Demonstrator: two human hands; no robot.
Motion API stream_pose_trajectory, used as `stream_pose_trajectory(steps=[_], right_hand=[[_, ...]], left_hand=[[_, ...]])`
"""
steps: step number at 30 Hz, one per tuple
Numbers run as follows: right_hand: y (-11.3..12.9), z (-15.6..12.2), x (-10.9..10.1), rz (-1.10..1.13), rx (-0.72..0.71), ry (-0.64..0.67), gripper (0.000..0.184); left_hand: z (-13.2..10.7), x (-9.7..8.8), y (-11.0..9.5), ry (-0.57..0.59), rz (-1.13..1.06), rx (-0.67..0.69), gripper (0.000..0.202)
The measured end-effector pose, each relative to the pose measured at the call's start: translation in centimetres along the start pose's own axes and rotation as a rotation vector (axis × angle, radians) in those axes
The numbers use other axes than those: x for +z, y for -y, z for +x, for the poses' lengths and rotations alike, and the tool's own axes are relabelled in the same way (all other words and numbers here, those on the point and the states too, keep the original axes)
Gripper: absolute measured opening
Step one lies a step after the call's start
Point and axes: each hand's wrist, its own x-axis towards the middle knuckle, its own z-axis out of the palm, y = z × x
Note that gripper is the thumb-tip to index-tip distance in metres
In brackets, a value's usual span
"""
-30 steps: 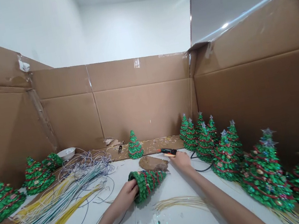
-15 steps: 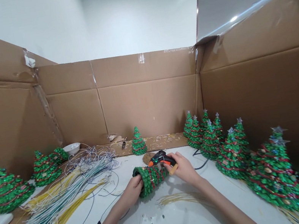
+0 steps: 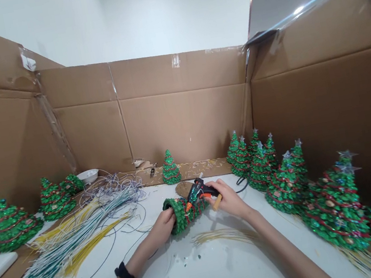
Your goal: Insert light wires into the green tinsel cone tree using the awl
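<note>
Head view: a green tree [image 3: 184, 216] is held on its side low over the white surface [image 3: 209, 273], and its wide end is gripped by the left hand [image 3: 163, 227]. A glue gun [image 3: 199, 190] is closed inside the right hand [image 3: 228, 201], and its nozzle [image 3: 187, 207] is pointed down at the tree's side. The hands are close together, with the tree between them. A glue stick [image 3: 217, 202] is seen at the back of the gun. Left of the tree, wire bundles [image 3: 77, 239] are spread on the surface. Behind it, a small upright tree [image 3: 171, 169] is standing. Right of it, many other trees [image 3: 334, 208] are placed in a curved row, and cardboard walls [image 3: 185, 120] are standing well behind it.
</note>
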Motion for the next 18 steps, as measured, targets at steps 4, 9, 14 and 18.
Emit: stream_pose_trajectory(steps=[4, 9, 14, 18], right_hand=[[-0.15, 0.03, -0.28, 0.011, -0.024, 0.026, 0.03], [-0.1, 0.01, -0.51, 0.033, -0.028, 0.051, 0.034], [0.04, 0.01, -0.76, 0.054, -0.026, 0.062, 0.035], [0.09, 0.03, -0.88, 0.071, -0.03, 0.069, 0.034]], left_hand=[[0.01, 0.02, -0.01, 0.007, 0.039, -0.013, 0.028], [0.1, -0.02, -0.09, 0.009, 0.039, -0.03, 0.027], [0.14, -0.06, -0.28, 0.017, 0.011, -0.024, 0.027], [0.13, -0.1, -0.29, 0.019, 0.017, -0.013, 0.027]])
